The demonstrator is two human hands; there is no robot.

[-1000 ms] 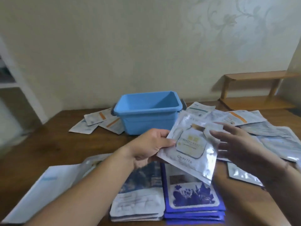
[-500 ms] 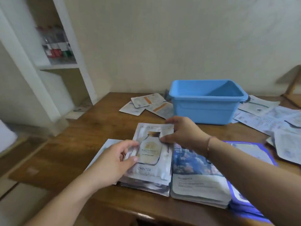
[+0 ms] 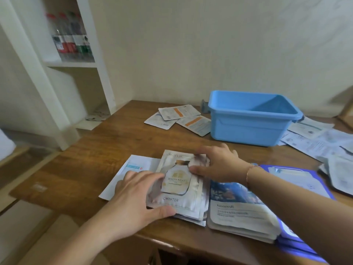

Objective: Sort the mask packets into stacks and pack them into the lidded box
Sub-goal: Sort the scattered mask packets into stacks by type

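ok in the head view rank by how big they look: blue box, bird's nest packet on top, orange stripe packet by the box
1. blue box, largest.
2. bird's nest packet, though nearness to the camera enlarges it.
3. orange stripe packet, smallest; it lies farther away, so true size against the bird's nest packet is unsure.

The top packet [image 3: 179,185] looks like glossy, crinkled foil. Beyond it, the blue box [image 3: 252,119] is smooth, matt plastic. Under both, the table [image 3: 107,150] is varnished brown wood.

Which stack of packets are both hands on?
The leftmost stack, topped by the bottle-print packet; the blue-photo stack beside it and the purple stack lie untouched.
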